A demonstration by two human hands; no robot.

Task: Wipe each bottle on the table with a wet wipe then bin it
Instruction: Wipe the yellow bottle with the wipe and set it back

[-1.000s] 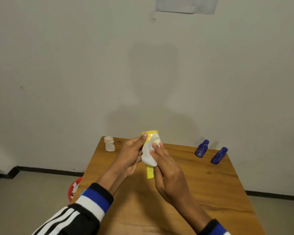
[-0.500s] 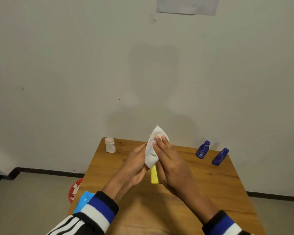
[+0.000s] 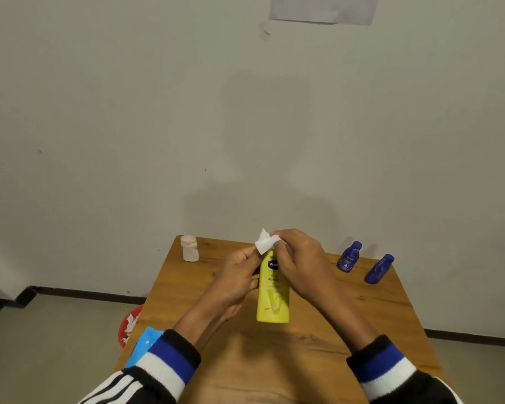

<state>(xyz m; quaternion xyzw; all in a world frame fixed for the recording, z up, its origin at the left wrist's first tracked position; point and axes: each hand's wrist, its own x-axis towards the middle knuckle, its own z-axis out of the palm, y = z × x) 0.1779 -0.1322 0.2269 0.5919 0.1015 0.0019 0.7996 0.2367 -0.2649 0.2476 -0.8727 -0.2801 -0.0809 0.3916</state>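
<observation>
Yellow bottle [image 3: 272, 290] held upright above the table [image 3: 318, 345], wipe at its top.
I note left hand [image 3: 234, 282] fingers curled round the bottle's side; right hand [image 3: 301, 263] fingers pinch the white wet wipe [image 3: 265, 242] against the cap. Two blue bottles [image 3: 349, 256] stand right of the fingers.

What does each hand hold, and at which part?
Left hand grips the yellow bottle at its upper body; right hand presses the wet wipe around its top.

Bare table [image 3: 347, 310] lies between the yellow bottle [image 3: 273, 290] and two blue bottles [image 3: 362, 262] at right
</observation>
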